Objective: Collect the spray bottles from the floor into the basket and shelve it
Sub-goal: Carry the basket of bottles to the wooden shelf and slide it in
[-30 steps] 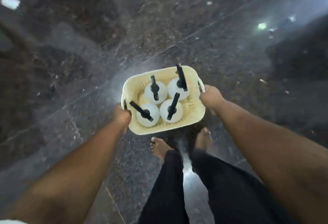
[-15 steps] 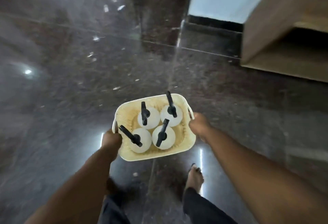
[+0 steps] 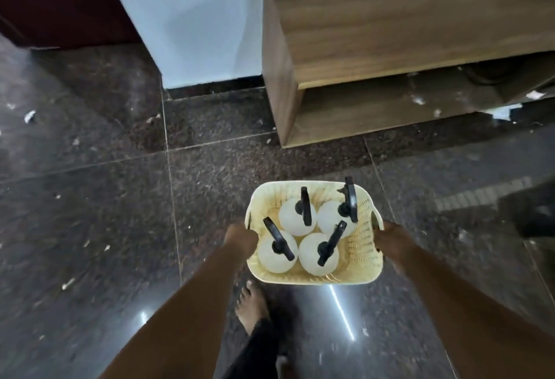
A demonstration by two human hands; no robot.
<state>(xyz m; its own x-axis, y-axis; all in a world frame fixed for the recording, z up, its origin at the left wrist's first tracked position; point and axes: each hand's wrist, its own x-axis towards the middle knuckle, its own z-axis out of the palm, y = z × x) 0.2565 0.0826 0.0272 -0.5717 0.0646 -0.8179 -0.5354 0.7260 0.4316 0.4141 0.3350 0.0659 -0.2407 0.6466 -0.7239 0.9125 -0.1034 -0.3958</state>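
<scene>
I carry a cream plastic basket above the dark floor, low and right of centre in the head view. Several white spray bottles with black trigger heads stand upright inside it. My left hand grips the basket's left handle and my right hand grips the right handle. A wooden shelf unit stands ahead at the upper right, its low bottom shelf open toward me.
A white wall corner and a dark red panel lie ahead on the left. The polished dark stone floor carries scattered white scraps. A dark object sits at the right edge. My bare foot is under the basket.
I have walked forward with the basket held in both hands. The wooden shelf unit and white wall have come much closer and now fill the upper frame.
</scene>
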